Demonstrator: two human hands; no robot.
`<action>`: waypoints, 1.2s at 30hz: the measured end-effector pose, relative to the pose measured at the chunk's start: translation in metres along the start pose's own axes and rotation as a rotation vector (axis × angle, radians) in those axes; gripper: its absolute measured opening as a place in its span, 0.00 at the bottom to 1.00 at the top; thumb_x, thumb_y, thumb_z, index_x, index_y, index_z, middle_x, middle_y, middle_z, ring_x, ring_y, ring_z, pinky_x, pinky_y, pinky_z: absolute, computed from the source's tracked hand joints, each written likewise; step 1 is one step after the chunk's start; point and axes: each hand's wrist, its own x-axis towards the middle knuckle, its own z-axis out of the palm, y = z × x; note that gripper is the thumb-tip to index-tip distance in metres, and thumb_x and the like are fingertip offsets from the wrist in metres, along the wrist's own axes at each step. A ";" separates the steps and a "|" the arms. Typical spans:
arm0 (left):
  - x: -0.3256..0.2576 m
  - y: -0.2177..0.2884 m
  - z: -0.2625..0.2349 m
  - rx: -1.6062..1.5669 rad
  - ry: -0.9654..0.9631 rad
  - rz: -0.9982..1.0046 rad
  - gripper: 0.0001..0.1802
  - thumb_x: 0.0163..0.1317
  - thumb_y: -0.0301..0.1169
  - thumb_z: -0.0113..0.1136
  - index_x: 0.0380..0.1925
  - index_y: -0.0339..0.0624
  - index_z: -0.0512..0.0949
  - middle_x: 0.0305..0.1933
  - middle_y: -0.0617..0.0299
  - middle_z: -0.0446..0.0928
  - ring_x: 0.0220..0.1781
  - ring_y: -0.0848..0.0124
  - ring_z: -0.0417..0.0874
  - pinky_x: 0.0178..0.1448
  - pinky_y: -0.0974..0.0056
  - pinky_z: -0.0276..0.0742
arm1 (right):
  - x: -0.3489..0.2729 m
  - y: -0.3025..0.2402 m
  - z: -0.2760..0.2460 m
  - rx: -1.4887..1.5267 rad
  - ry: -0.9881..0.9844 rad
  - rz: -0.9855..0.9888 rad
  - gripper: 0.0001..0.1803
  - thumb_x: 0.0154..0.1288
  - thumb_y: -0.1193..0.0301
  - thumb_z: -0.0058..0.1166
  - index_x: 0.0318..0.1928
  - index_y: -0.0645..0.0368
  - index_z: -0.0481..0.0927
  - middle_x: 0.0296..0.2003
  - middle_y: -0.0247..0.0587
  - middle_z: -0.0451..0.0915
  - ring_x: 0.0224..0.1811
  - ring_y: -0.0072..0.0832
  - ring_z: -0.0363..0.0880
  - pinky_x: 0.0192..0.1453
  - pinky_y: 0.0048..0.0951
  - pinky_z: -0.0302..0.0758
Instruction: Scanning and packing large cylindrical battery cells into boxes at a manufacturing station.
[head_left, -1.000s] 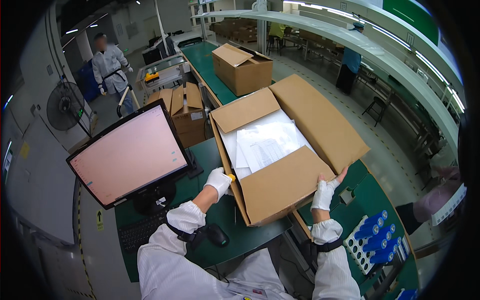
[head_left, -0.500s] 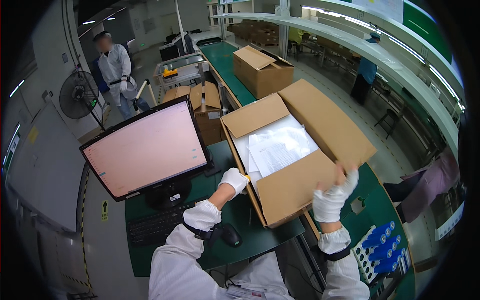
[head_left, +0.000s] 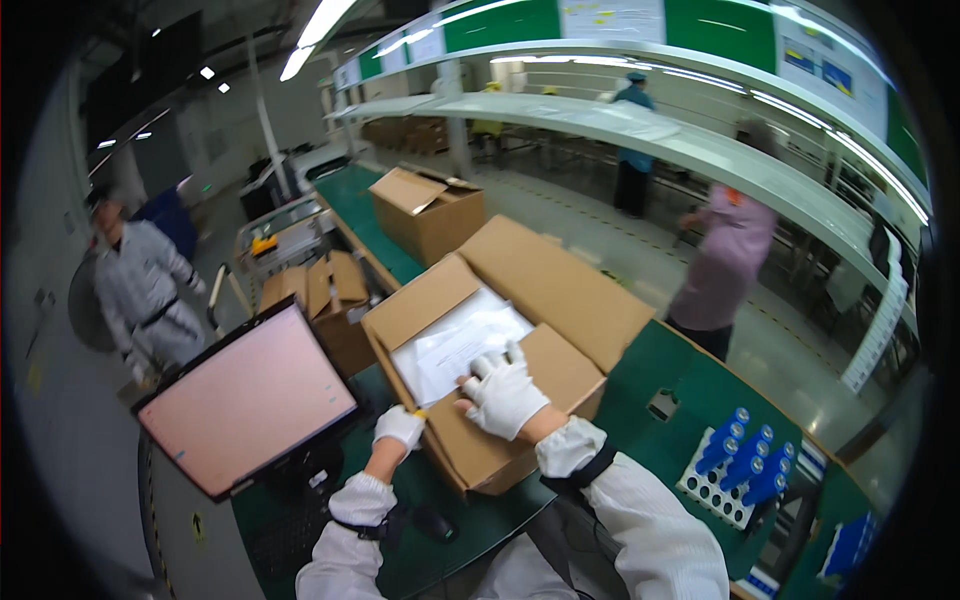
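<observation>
An open cardboard box (head_left: pixel 488 467) stands on the green table, its flaps folded outward. Inside it, printed papers in a clear plastic bag (head_left: pixel 455 343) lie over a white layer. My right hand (head_left: pixel 503 397), in a white glove with bare fingertips, reaches over the near flap with fingers spread. Its fingertips are at the near edge of the papers; whether they touch is unclear. By the box's left wall, my gloved left hand (head_left: pixel 398 428) is closed around a small thing. Only a yellow end (head_left: pixel 420 414) of that shows, so its kind is hidden.
Left of the box are a monitor (head_left: pixel 250 395) and a mouse (head_left: pixel 434 522). Blue cylinders (head_left: pixel 742 462) stand in a white rack (head_left: pixel 712 492) at right. Another carton (head_left: pixel 428 215) sits farther back. One person (head_left: pixel 150 280) stands at left, another (head_left: pixel 725 260) beyond the table.
My right hand has moved left from the box's right flap to over the papers. My left hand stays at the left wall. The view has shifted right, and the person at left is nearer.
</observation>
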 end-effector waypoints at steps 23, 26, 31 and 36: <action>0.111 0.093 -0.016 0.287 0.109 0.442 0.16 0.63 0.35 0.49 0.43 0.42 0.82 0.48 0.45 0.80 0.52 0.49 0.80 0.59 0.55 0.74 | -0.119 0.028 0.019 -0.093 0.134 -0.100 0.15 0.55 0.70 0.54 0.44 0.42 0.71 0.39 0.33 0.73 0.46 0.33 0.73 0.56 0.46 0.66; 0.115 0.100 -0.008 0.296 0.154 0.446 0.17 0.63 0.32 0.48 0.47 0.38 0.79 0.56 0.45 0.76 0.59 0.50 0.76 0.64 0.54 0.71 | -0.122 0.031 0.017 -0.024 0.204 -0.075 0.16 0.55 0.71 0.54 0.45 0.44 0.72 0.40 0.34 0.73 0.47 0.33 0.73 0.60 0.50 0.66; 0.126 0.130 -0.039 0.211 0.599 0.452 0.16 0.59 0.28 0.55 0.47 0.34 0.78 0.67 0.52 0.65 0.67 0.54 0.68 0.65 0.55 0.72 | -0.111 0.036 -0.028 0.199 -0.044 -0.080 0.37 0.41 0.59 0.69 0.56 0.45 0.73 0.51 0.41 0.73 0.55 0.47 0.71 0.63 0.56 0.63; 0.187 0.117 -0.090 0.408 0.726 0.387 0.24 0.60 0.38 0.59 0.56 0.43 0.76 0.74 0.59 0.56 0.76 0.55 0.53 0.75 0.49 0.54 | -0.077 0.057 -0.038 -0.041 0.050 0.206 0.41 0.41 0.56 0.70 0.58 0.59 0.73 0.60 0.61 0.65 0.66 0.59 0.59 0.68 0.63 0.54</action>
